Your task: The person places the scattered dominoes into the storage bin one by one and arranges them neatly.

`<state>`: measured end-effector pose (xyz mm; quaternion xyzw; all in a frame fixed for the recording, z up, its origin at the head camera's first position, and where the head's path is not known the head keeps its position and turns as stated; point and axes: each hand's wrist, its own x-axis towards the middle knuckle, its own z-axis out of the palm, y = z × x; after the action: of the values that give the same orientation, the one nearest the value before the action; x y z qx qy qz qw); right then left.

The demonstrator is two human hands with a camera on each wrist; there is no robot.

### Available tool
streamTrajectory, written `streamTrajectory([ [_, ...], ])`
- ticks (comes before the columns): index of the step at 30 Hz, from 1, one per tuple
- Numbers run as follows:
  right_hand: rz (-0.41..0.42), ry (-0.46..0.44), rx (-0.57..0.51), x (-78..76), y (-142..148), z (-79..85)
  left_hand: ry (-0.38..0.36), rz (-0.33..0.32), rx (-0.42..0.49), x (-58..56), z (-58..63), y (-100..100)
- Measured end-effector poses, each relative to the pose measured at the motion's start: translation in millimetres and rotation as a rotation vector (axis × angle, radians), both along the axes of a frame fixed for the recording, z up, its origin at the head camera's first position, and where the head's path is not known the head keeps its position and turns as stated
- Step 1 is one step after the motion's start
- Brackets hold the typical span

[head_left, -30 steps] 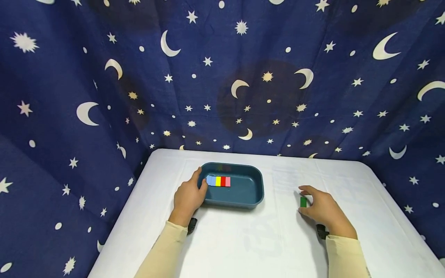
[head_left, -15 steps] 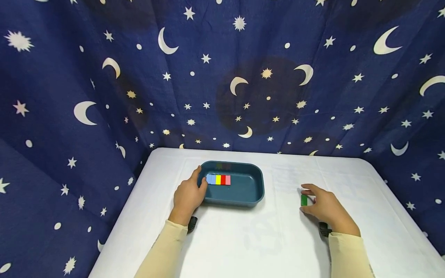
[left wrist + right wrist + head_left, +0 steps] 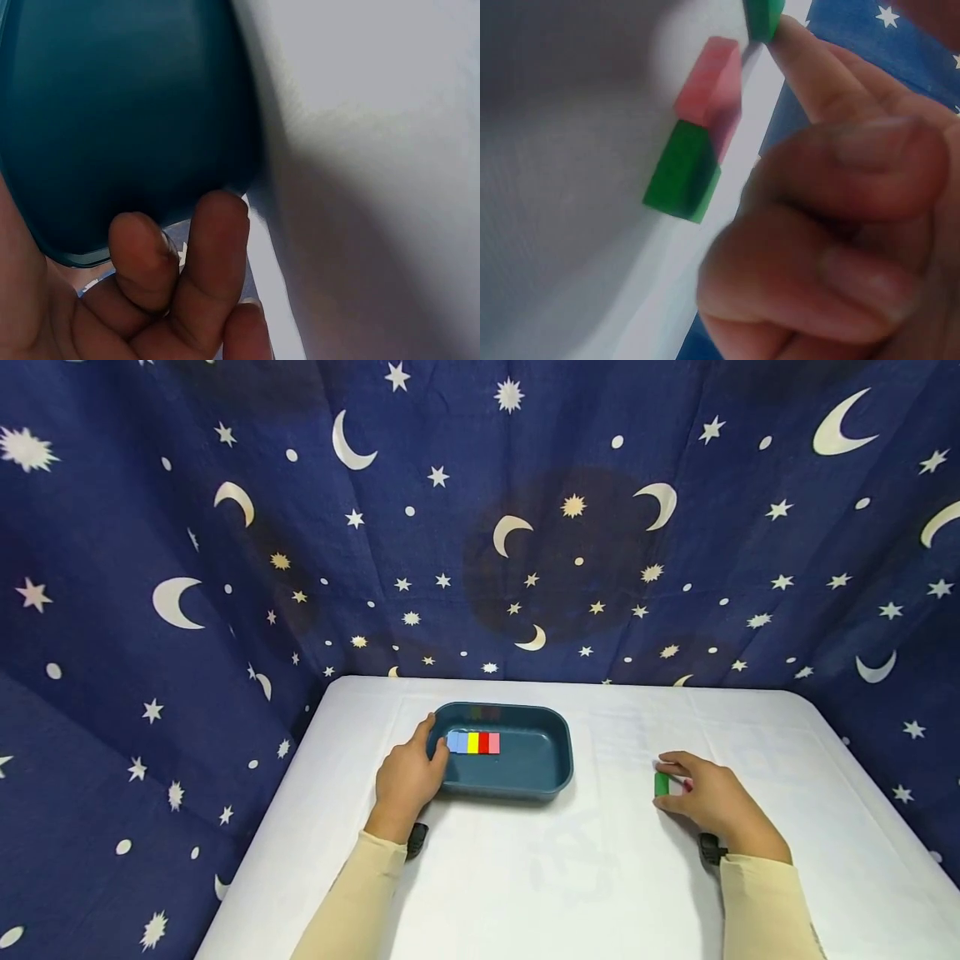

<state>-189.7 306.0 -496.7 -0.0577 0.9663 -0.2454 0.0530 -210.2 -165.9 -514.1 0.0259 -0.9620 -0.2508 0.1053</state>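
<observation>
My left hand [image 3: 405, 779] grips the left end of a dark teal tray [image 3: 540, 777], its curled fingers against the end wall in the left wrist view. Inside the tray lies a row of small blocks [image 3: 473, 742]: light blue, yellow, red and pink, side by side. To the right of the tray, my right hand [image 3: 712, 797] pinches a green block [image 3: 662, 784] between thumb and fingertips, close over the white table. Under that hand, a pink block [image 3: 709, 79] and another green block [image 3: 681, 171] stand end to end in the right wrist view.
A white cloth covers the table [image 3: 600, 893]. Behind it and along both sides hangs a dark blue curtain [image 3: 450, 552] with moons and stars. Each wrist carries a small black camera.
My right hand has shifted slightly right with the green block, and a bit of pink now shows behind it. The left hand keeps its place on the tray. The head view has tilted a little.
</observation>
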Motion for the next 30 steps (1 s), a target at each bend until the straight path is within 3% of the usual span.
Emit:
streamTrajectory([
  [7,0.012,0.0,0.01,-2.0,-3.5,5.1,0.04,0.007,-0.005,-0.6,2.2,-3.4],
  [13,0.004,-0.003,-0.007,-3.8,-3.4,6.0,0.016,0.02,-0.008,1.2,0.3,-4.2],
  [30,-0.023,-0.027,-0.005,-0.9,5.1,-0.4,0.032,-0.02,0.001,-1.1,-2.7,0.9],
])
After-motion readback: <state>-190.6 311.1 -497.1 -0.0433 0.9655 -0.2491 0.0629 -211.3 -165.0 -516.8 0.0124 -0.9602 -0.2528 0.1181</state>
